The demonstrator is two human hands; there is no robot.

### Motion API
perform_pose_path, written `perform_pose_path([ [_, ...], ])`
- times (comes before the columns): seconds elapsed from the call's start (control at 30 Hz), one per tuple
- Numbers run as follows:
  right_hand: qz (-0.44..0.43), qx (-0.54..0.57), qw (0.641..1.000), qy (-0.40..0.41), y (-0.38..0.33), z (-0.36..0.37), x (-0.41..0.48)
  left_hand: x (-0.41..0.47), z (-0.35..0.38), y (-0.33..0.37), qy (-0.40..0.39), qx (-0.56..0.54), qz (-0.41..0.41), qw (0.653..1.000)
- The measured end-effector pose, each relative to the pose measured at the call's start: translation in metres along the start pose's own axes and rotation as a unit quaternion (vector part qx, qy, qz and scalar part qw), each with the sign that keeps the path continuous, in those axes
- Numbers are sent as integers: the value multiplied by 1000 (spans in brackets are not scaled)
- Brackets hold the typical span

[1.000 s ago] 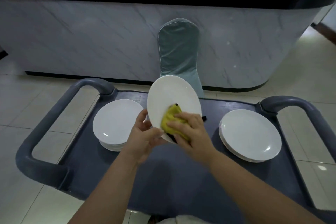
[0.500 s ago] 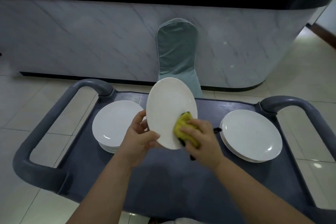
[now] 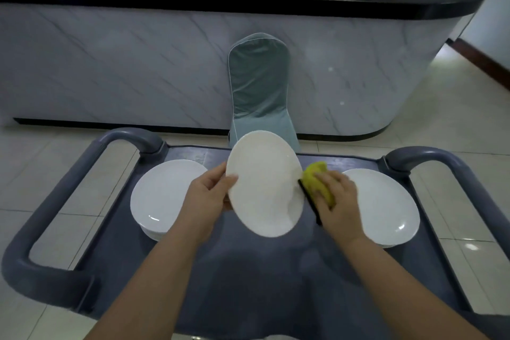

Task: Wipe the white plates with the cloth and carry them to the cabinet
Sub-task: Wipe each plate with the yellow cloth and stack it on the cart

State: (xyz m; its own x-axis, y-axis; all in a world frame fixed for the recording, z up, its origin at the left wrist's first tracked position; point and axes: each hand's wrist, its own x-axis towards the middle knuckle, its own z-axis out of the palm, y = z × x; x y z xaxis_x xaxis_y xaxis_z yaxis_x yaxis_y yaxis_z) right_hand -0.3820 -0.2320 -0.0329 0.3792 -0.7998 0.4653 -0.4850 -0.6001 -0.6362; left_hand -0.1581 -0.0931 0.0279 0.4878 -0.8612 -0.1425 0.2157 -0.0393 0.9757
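1. We see a grey cart [image 3: 248, 298] with a looped handle at each end; its flat top carries two groups of white plates, one at either end.
2. Left stack of plates [image 3: 162, 196]: several deep, the rims of the lower ones showing at the near edge; top face glossy.
3. Our left hand [image 3: 205, 196] is closed on the left rim of the held plate [image 3: 265, 188], thumb across the front face, fingers behind it.
4. The held plate is raised above the middle of the cart, tilted up on edge with its face towards us; white, oval in this view, clear of both stacks.
5. Our right hand [image 3: 338, 199] is curled around a yellow cloth [image 3: 321, 182] with a black edge, pressed at the plate's right rim.
6. Right stack of plates [image 3: 392, 210]: lower, partly hidden by the right hand; how many it holds we cannot tell.
7. Beyond the cart stands a covered chair [image 3: 259, 85] against a marble-faced counter [image 3: 110, 63].
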Motion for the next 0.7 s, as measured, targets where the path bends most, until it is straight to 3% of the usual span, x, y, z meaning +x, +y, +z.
perform_pose_path([
  [0.13, -30, 113, 993, 34, -28, -20, 38, 20, 10, 2, 102, 179, 38, 978],
  [0.27, -146, 51, 985, -78, -66, -12, 59, 30, 32, 0, 119, 411, 145, 892],
  [0.37, -196, -5, 976, -99, -59, -8, 60, 34, 35, 6, 124, 411, 225, 875],
  [0.47, -127, 67, 984, -109, -38, -21, 60, 31, 31, 15, 122, 400, 268, 868],
  [0.57, -116, 72, 983, -125, -39, -19, 67, 29, 40, 23, 106, 458, 336, 816],
  [0.7, -128, 51, 987, -78, -54, -2, 64, 30, 46, 30, 68, 503, 416, 755],
])
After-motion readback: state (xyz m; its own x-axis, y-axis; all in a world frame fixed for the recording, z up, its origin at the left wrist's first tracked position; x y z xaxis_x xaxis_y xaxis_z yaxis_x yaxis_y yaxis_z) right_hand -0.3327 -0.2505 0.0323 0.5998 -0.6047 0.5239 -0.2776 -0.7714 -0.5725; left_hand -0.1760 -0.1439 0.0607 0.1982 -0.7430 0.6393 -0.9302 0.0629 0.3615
